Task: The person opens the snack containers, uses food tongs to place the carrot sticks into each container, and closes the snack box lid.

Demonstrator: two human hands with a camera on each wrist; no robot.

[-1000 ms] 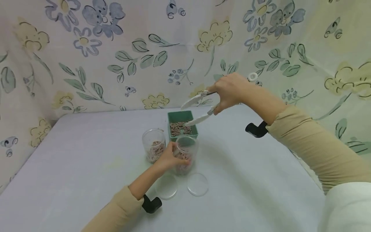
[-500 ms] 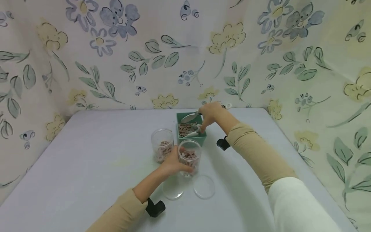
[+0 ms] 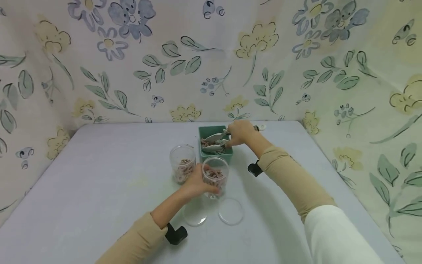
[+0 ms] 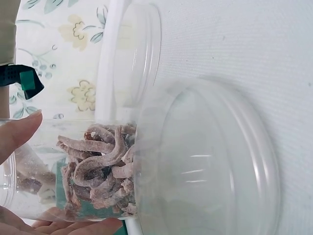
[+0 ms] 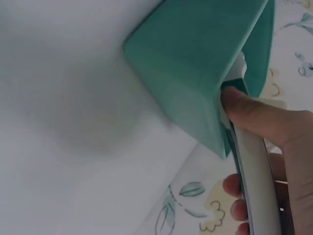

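My left hand (image 3: 196, 183) grips a clear plastic jar (image 3: 215, 178) partly filled with brownish, powder-dusted strips (image 4: 98, 164), which look like dried meat or candied peel. Thumb and fingers wrap opposite sides of it in the left wrist view. Behind the jar stands a green rectangular box (image 3: 207, 131) holding more strips. My right hand (image 3: 241, 132) holds a pair of tongs (image 3: 213, 138) by the handles, thumb on one arm and fingers on the other. The pale tong tips are down inside the box, spread slightly apart; whether they pinch any strips is unclear.
A second clear jar (image 3: 178, 156) with similar strips stands left of the held one. Two round transparent lids, a right lid (image 3: 230, 211) and a left lid (image 3: 194, 214), lie in front on the white tabletop (image 3: 115, 183). A floral cloth (image 3: 217, 47) hangs behind.
My right hand has lowered the tongs from above the jar into the green box, and their tips have since drawn closer together. The left hand keeps holding the jar.
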